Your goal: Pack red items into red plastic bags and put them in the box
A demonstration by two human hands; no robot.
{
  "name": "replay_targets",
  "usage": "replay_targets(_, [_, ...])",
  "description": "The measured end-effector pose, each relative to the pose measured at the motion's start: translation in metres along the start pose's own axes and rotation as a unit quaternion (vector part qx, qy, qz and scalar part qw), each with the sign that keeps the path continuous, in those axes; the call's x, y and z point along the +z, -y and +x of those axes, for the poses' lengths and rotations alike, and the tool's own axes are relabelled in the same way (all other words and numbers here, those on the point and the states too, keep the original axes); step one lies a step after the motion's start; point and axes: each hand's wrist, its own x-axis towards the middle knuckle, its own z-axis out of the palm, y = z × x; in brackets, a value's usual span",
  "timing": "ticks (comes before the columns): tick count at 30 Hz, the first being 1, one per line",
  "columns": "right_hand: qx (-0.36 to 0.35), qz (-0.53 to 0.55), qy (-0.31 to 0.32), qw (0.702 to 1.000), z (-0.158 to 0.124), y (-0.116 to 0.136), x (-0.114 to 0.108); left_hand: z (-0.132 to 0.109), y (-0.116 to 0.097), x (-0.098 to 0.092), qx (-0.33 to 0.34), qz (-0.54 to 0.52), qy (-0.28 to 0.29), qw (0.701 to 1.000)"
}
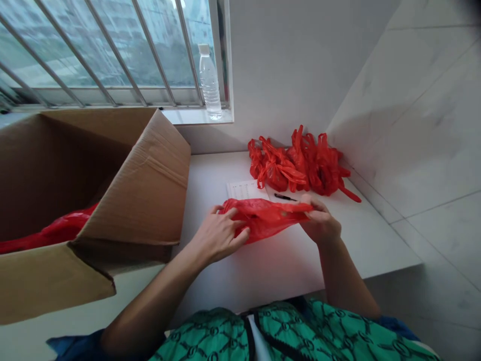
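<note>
A red plastic bag [265, 216] is stretched sideways between my two hands above the white tabletop. My right hand [320, 220] pinches its gathered right end. At the opposite end, my left hand [221, 233] has its fingers curled over the bag, with the thumb along the near side. Some of the left fingertips are hidden in the plastic. Dark shapes show faintly through the bag, too unclear to name. Just beyond it lie a printed sheet of paper [244, 190], partly covered, and a black pen [284, 197].
Several filled, tied red bags [300, 168] sit in the far right corner against the wall. An opened cardboard box [150, 180] stands on the left, with red plastic [67, 223] inside. On the sill of the barred window is a clear water bottle [209, 85].
</note>
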Motion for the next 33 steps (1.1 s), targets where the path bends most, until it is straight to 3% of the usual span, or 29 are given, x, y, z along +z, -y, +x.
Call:
replay_targets(6, [-0.023,-0.023,-0.018,0.999,-0.008,0.0,-0.004,-0.01,0.006,-0.002,-0.034,0.055,-0.024,0.998])
replay_targets(11, [-0.079,-0.084,-0.056,0.992,-0.014,-0.001,-0.003,-0.022,0.008,-0.013,-0.023,0.037,-0.027,0.999])
replay_targets(17, [-0.082,-0.161,-0.066,0.981,-0.023,0.007,0.005,-0.036,0.013,-0.028,0.014,-0.009,-0.025,1.0])
replay_targets(21, [-0.074,-0.172,-0.065,0.98,-0.023,0.008,0.009,-0.022,0.001,-0.039,0.049,-0.059,-0.053,0.996])
replay_targets(24, [-0.073,-0.17,-0.056,0.981,-0.02,0.005,0.012,0.012,-0.007,-0.02,0.019,-0.055,-0.019,0.998])
replay_targets(28, [-0.08,-0.177,-0.047,0.98,-0.018,0.004,0.015,0.058,0.004,0.036,-0.111,-0.019,0.013,0.994])
replay_targets(31, [-0.082,-0.18,-0.047,0.979,-0.018,0.003,0.015,0.071,0.018,0.067,-0.131,-0.061,-0.009,0.989])
replay_targets(33, [-0.08,-0.18,-0.05,0.979,-0.018,0.002,0.013,0.068,0.024,0.074,-0.124,-0.095,-0.022,0.987])
